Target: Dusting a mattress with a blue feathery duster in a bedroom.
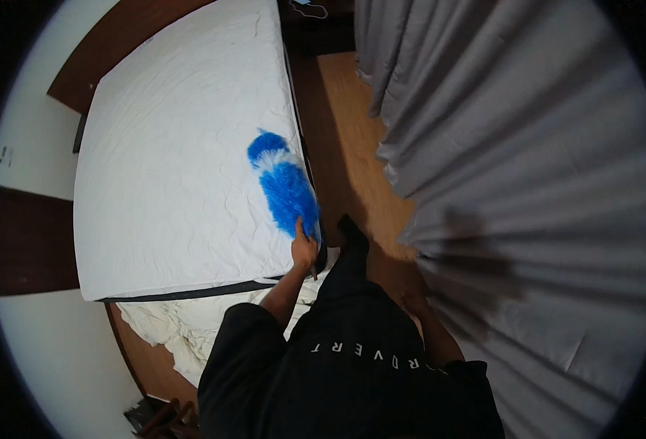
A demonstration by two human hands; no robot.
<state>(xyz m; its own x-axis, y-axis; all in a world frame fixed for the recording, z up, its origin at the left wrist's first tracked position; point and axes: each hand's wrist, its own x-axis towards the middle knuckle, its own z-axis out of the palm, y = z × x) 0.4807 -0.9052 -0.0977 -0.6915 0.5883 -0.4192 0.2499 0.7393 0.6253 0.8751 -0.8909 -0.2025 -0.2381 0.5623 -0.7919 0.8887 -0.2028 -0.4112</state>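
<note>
My left hand [304,252] grips the handle of a fluffy duster [289,192], blue with a white band near its far end. The duster lies along the right edge of a bed mattress [180,175] with a white quilted cover, its fibres touching the cover. A short piece of the handle sticks out behind my fist. My right hand [415,302] hangs low at my right side, close to the curtain. It is in shadow, and its fingers are too dark to make out.
Long grey curtains [498,164] hang along the right. Between them and the bed runs a strip of wooden floor [345,110]. Crumpled cream bedding [175,335] lies at the foot of the bed. A dark wooden headboard [92,60] stands at the upper left.
</note>
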